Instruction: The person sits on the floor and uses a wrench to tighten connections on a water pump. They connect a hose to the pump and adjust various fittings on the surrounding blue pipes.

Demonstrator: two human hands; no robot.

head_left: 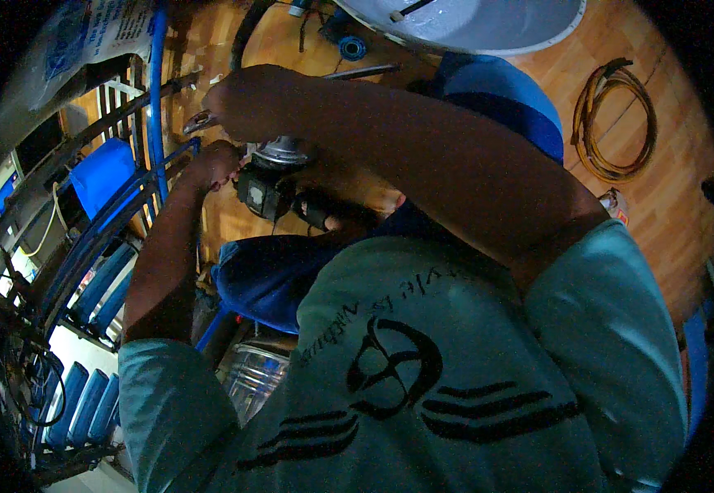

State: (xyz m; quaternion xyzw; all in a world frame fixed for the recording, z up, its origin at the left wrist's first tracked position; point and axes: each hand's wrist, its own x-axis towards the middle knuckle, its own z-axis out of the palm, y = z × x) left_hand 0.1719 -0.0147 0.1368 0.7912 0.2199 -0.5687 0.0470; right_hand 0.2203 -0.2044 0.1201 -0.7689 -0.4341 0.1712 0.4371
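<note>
My right arm reaches across to the upper left, and my right hand (242,103) is closed. From it sticks out a short, shiny metal tool (199,123) with a wrench-like head; its handle is hidden in the hand. Just below, my left hand (215,167) has its fingers curled in at the side of a small pump-like machine. What those fingers grip is too dark to make out. The machine has a round silver metal part (281,152) and a black box (262,193), and stands on the wood-patterned floor between my legs. My right forearm covers part of it.
Left of my hands stand a blue pole (157,99) and a dark metal rack (44,304) with blue parts. A white tub (472,20) lies ahead, near a blue ring (352,48). At right is a coiled orange hose (614,123); a clear container (256,378) sits low left.
</note>
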